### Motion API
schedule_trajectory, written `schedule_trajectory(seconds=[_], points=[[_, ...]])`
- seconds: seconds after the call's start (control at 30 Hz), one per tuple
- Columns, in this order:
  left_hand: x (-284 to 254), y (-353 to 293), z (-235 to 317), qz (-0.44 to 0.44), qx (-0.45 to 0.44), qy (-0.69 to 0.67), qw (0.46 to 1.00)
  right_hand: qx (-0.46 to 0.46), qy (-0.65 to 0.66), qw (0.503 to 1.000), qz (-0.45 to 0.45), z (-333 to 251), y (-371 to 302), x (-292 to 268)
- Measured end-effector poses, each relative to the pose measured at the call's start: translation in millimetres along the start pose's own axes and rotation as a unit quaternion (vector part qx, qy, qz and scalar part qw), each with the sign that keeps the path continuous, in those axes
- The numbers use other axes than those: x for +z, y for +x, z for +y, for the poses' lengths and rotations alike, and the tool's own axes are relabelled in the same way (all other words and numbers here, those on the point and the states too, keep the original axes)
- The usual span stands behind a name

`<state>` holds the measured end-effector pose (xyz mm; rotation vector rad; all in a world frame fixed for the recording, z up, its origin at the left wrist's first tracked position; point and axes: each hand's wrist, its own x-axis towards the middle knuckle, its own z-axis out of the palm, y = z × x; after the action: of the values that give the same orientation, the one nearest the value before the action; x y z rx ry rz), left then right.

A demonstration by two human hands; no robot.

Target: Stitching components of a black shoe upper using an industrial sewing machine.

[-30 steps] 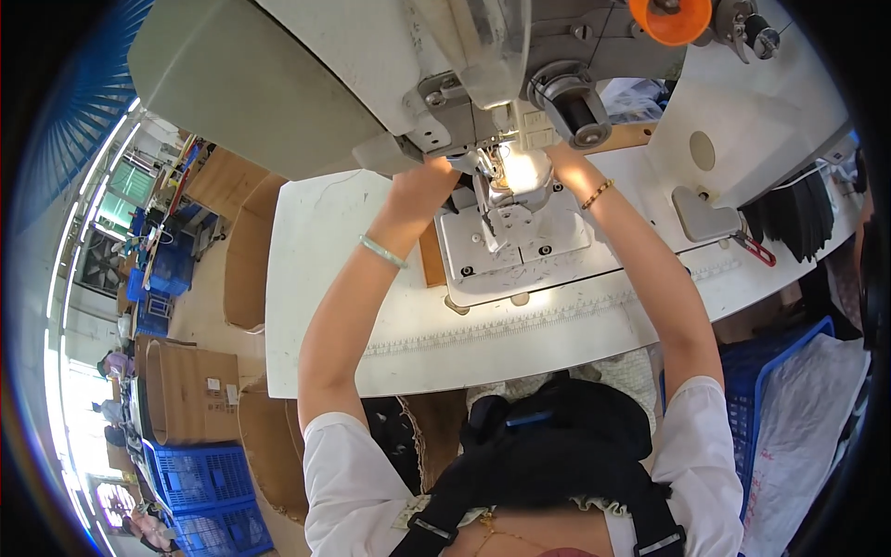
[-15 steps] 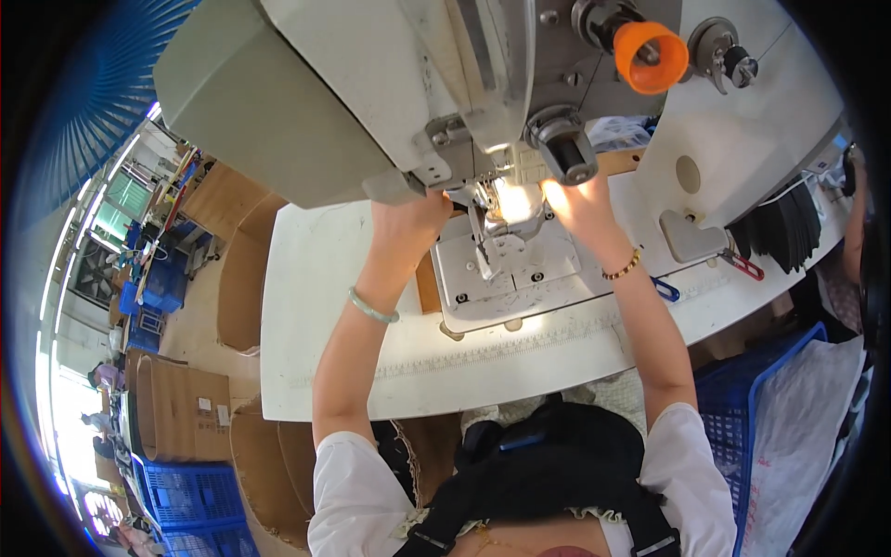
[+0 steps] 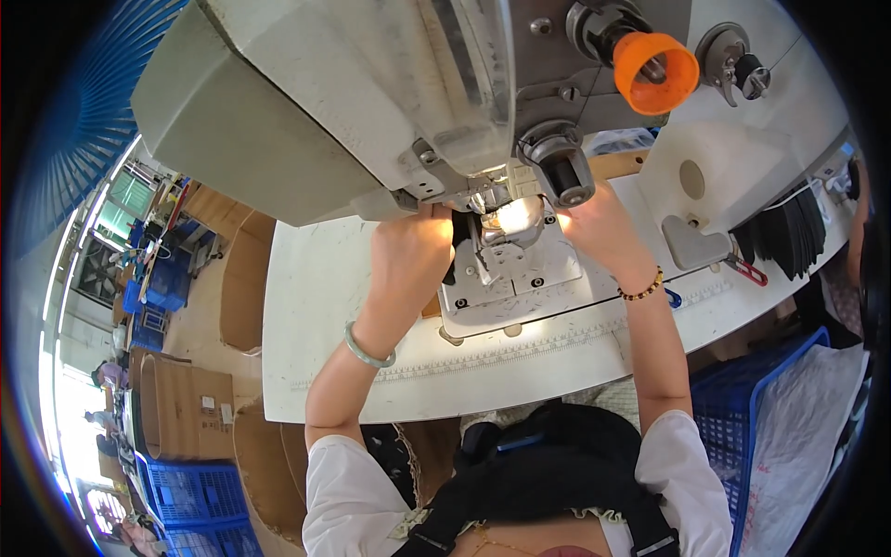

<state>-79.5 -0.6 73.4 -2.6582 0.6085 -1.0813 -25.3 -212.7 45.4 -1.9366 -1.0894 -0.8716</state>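
Observation:
A sewing machine point(image 3: 306, 102) fills the top of the view, its lamp lighting the needle area and the metal stitch plate point(image 3: 520, 295). My left hand point(image 3: 408, 260), below a green bangle, is closed left of the presser foot. A narrow black piece of fabric point(image 3: 454, 243) shows along its fingers, and the rest of it is hidden. My right hand point(image 3: 603, 232), wearing a beaded bracelet, reaches in from the right of the needle area. Its fingertips are partly hidden by the thread tension knob point(image 3: 561, 176) and washed out by glare, so any hold there is unclear.
Red-handled scissors point(image 3: 747, 269) and a stack of black pieces point(image 3: 787, 227) lie on the white table point(image 3: 325, 371) at right. A blue-handled tool point(image 3: 674, 298) is beside my right wrist. Blue crates point(image 3: 742, 390) and cardboard boxes point(image 3: 186, 408) stand around the table.
Both hands have come slightly nearer to me, below the machine head. More of the black fabric shows beside my left hand. The whole view has shifted a little.

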Motion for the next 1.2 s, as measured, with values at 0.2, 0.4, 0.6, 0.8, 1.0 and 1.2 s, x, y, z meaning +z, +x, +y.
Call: schedule_trajectory(seconds=[0.2, 0.4, 0.6, 0.8, 1.0, 1.2], points=[[-5, -3, 7, -0.018, -0.004, 0.017, 1.000, -0.021, -0.028, 0.999, -0.037, -5, 1, -8], [-22, -15, 21, -0.055, 0.010, 0.055, 0.997, -0.088, -0.081, 0.992, -0.046, -18, 4, -20], [-20, -16, 17, -0.050, 0.017, 0.039, 0.998, -0.094, -0.127, 0.986, -0.050, -28, 6, -26], [-32, -19, 28, -0.066, 0.022, 0.083, 0.994, -0.094, -0.154, 0.979, -0.092, -31, 3, -31], [-28, -27, 34, -0.024, 0.023, 0.163, 0.986, -0.108, -0.153, 0.978, -0.094, -36, 3, -33], [-32, -27, 35, -0.031, 0.020, 0.155, 0.987, -0.114, -0.157, 0.976, -0.100, -39, 2, -34]])
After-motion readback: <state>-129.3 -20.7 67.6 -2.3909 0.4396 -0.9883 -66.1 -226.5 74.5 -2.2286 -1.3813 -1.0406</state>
